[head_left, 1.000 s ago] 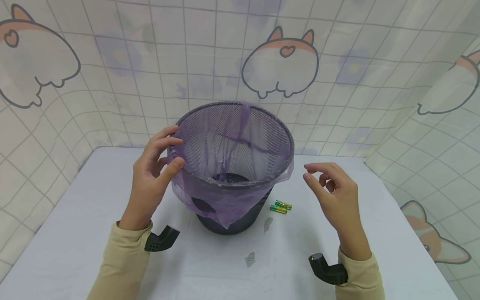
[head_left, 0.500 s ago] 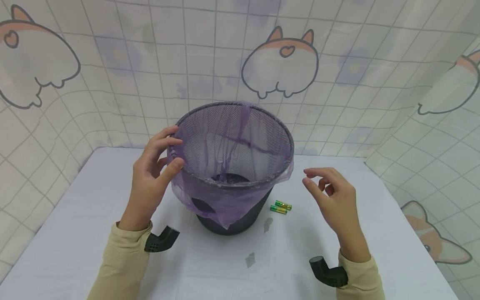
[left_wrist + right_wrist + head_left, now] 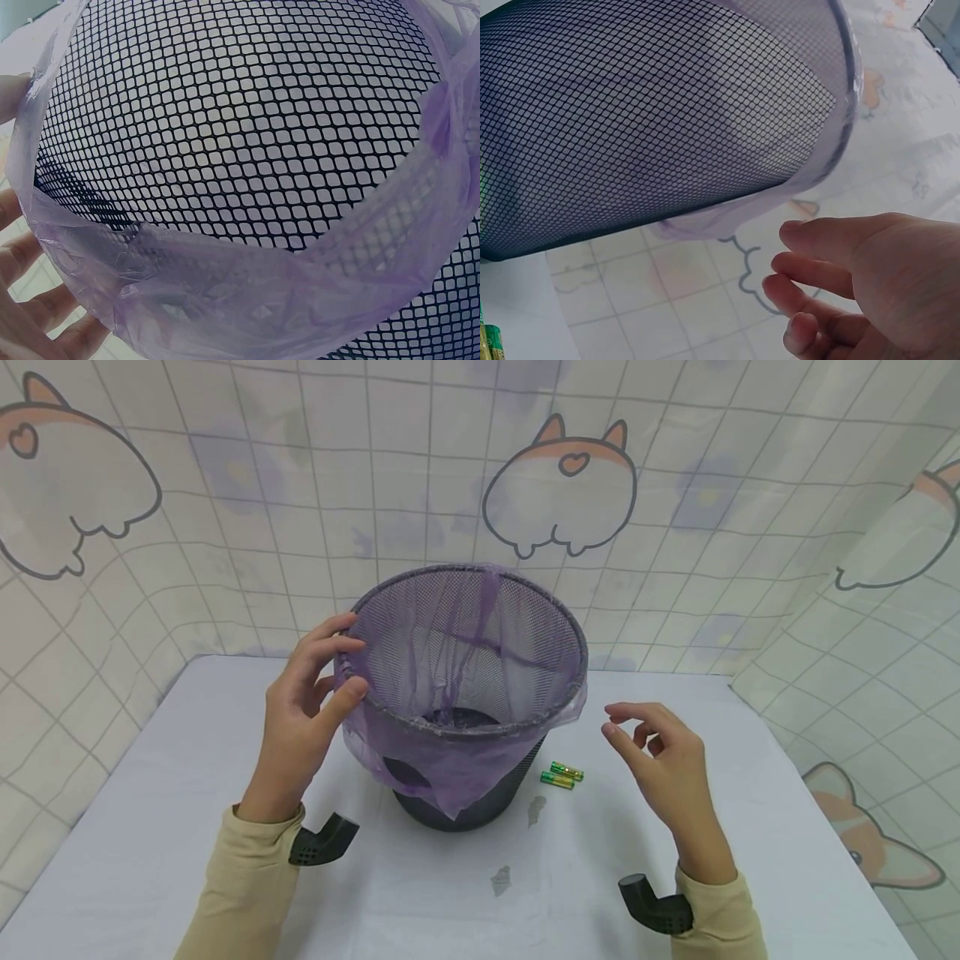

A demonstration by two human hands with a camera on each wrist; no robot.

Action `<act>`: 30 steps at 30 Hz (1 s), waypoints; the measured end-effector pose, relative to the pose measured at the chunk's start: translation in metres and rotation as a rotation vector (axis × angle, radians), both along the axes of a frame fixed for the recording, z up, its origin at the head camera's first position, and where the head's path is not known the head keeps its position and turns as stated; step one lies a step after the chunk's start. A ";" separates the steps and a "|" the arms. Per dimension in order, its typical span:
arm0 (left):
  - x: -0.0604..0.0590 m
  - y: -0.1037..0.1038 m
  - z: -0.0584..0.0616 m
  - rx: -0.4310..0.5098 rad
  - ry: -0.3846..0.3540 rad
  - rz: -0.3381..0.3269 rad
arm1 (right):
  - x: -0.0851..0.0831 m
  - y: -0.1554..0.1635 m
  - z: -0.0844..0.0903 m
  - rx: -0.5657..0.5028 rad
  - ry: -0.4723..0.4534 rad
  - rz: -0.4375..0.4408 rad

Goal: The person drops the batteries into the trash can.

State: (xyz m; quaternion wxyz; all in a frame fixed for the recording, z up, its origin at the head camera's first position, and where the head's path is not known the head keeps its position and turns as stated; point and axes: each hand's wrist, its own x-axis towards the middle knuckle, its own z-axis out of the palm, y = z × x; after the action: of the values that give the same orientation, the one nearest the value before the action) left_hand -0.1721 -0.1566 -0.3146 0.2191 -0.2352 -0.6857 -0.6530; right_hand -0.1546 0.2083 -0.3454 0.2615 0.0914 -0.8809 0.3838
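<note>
A black mesh wastebasket (image 3: pixel 468 817) stands on the table, lined with a thin purple bin bag (image 3: pixel 465 768) that is folded out over its rim. My left hand (image 3: pixel 300 706) grips the rim at the left, its thumb and fingers around the bagged edge. In the left wrist view the fingers (image 3: pixel 56 307) lie on the outside of the bag (image 3: pixel 225 307). To the right of the basket, my right hand (image 3: pixel 667 760) hovers over the table with loosely curled fingers, holding nothing. Two green-and-gold batteries (image 3: pixel 561 775) lie side by side between it and the basket.
Two small grey patches (image 3: pixel 500 880) mark the white tabletop (image 3: pixel 420 910) in front of the basket. A tiled-pattern curtain (image 3: pixel 450 468) with cartoon dogs hangs behind and at both sides. Each wrist carries a black camera mount (image 3: pixel 324 839).
My right hand has sunk slightly and shifted a little to the left. The left hand, basket, bag and batteries stay where they were.
</note>
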 end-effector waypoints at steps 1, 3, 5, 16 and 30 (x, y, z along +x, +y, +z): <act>0.000 0.000 0.000 -0.003 0.003 0.002 | 0.000 0.000 -0.001 0.006 -0.005 -0.001; 0.000 0.000 0.000 -0.003 0.004 0.003 | -0.001 0.001 -0.003 0.016 -0.016 -0.002; 0.000 0.000 -0.001 -0.005 0.003 0.005 | -0.002 0.001 -0.005 0.025 -0.025 -0.004; 0.000 0.000 -0.001 0.003 0.000 -0.002 | -0.004 0.001 -0.010 0.067 -0.060 -0.018; 0.000 0.000 0.000 0.008 -0.009 -0.003 | -0.009 0.003 -0.016 0.121 -0.133 -0.028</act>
State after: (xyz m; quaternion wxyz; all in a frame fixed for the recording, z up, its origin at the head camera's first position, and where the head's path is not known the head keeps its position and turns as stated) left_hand -0.1720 -0.1563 -0.3144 0.2161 -0.2323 -0.6839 -0.6570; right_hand -0.1634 0.2112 -0.3614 0.2017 0.0688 -0.9191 0.3315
